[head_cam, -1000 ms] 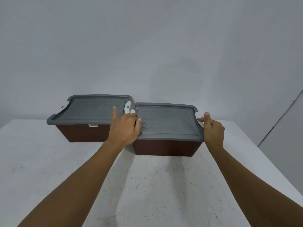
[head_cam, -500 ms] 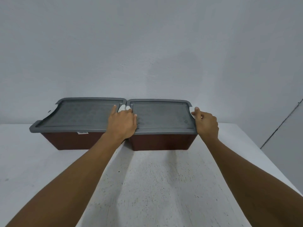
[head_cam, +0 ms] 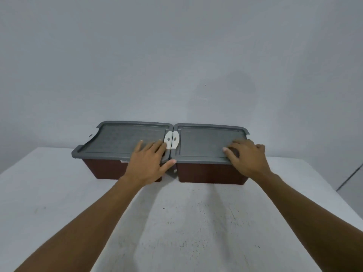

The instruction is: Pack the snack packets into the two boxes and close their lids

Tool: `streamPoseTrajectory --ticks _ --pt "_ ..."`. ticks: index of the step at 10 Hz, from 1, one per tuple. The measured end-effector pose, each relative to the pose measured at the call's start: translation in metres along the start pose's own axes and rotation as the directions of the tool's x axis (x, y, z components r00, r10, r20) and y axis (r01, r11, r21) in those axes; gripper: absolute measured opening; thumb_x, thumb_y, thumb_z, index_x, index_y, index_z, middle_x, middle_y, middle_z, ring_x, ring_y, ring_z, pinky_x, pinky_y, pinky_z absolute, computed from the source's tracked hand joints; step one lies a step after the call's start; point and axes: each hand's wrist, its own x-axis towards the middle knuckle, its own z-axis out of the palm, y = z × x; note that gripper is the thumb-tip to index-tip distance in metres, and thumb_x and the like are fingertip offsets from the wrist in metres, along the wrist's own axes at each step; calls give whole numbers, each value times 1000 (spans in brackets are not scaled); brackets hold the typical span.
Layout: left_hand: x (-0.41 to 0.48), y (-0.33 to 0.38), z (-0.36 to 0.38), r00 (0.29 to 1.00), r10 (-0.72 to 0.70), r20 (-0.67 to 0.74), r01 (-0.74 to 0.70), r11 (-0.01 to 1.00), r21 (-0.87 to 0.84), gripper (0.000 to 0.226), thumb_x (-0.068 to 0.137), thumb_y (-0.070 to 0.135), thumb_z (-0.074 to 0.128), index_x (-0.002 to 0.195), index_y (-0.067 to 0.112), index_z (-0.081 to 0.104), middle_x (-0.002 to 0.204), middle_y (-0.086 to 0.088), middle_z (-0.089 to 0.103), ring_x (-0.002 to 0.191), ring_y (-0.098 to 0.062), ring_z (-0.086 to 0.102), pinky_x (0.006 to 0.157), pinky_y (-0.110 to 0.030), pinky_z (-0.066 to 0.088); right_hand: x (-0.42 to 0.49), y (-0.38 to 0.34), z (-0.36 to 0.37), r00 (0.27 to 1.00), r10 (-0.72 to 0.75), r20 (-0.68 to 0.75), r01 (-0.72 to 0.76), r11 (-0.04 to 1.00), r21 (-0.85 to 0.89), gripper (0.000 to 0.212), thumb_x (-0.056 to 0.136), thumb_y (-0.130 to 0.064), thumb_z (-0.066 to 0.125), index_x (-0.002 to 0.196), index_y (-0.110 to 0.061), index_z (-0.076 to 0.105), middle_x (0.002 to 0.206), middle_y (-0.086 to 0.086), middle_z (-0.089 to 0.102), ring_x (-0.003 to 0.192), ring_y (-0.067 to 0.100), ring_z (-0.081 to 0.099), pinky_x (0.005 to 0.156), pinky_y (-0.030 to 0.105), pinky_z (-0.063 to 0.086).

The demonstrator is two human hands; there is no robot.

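My left hand (head_cam: 147,162) lies with fingers (head_cam: 152,148) spread flat, my right hand (head_cam: 248,159) loosely bent; I press both lids (head_cam: 117,138) down evenly at the rims.

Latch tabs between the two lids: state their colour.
The latch tabs are white, each with a small dark hole, clearest in the head view.

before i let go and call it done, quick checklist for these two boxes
1. Left grey plastic lid flat on left brown box: ok
2. Right grey plastic lid flat on right brown box: ok
3. White latches between the lids snapped shut: cannot tell
4. Snack packets all inside: cannot tell, lids hide them
5. Left hand and right hand rest on lids, gripping nothing: ok
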Motion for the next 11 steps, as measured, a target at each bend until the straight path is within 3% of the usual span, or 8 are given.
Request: streamPoseTrajectory --ticks 1,2,3,5,7,9,10,11 --pt "-12 -32 1 1000 15 -17 -14 999 33 84 90 73 7 143 19 44 146 -4 49 132 -23 47 117 -51 20 -18 -48 16 987 -159 1 159 987 9 58 89 -69 28 118 -33 63 122 -11 63 110 13 56 97 41 32" --pt "-13 -53 2 999 -8 -45 10 999 37 85 89 76 10 137 21 52 140 -3 55 126 -23 53 112 -49 30 -23 -68 31 977 -186 -103 183 982 -41 52 92 -63 32 119 -34 65 122 -10 65 110 13 57 100 44 31" --pt "-8 -59 5 995 -26 -95 27 1000 10 85 85 81 16 126 23 62 129 0 63 113 -21 62 91 -42 50 -19 -66 35 969 -197 -147 191 980 -55 48 93 -61 36 118 -34 66 120 -8 66 110 15 59 104 52 26" --pt "-6 -56 12 986 -48 -161 53 998 27 78 85 80 24 122 26 65 123 3 66 103 -20 66 71 -38 56 -13 -62 35 975 -222 -28 217 968 -128 59 95 -66 16 124 -37 58 126 -6 59 117 18 55 110 67 15" --pt "-4 -58 6 995 -38 -96 35 999 -29 87 83 84 14 124 24 63 127 0 63 111 -21 61 81 -40 54 -24 -80 33 995 -65 81 78 983 -166 51 98 -58 12 138 -41 40 144 -10 42 136 17 36 106 75 6" --pt "-22 -48 -13 996 15 90 -9 997 -72 73 91 68 12 139 22 44 148 -5 42 134 -25 40 107 -46 30 -46 -121 29 978 177 113 -169 983 -71 47 103 -47 21 147 -33 28 156 2 25 146 25 13 112 68 1" --pt "-63 -47 -12 995 67 78 -57 990 -129 76 93 66 10 152 20 22 161 -5 18 148 -25 12 119 -48 8 -70 -140 31 987 133 88 -134 991 9 60 100 -50 31 152 -24 19 162 5 11 149 28 1 117 58 6" --pt "-105 -54 -15 994 83 76 -62 965 -254 70 95 61 23 150 19 30 162 -5 17 149 -23 11 119 -45 13 -109 -158 33 990 15 137 -30 993 112 61 99 -52 34 152 -24 24 162 0 13 150 21 9 119 50 9"
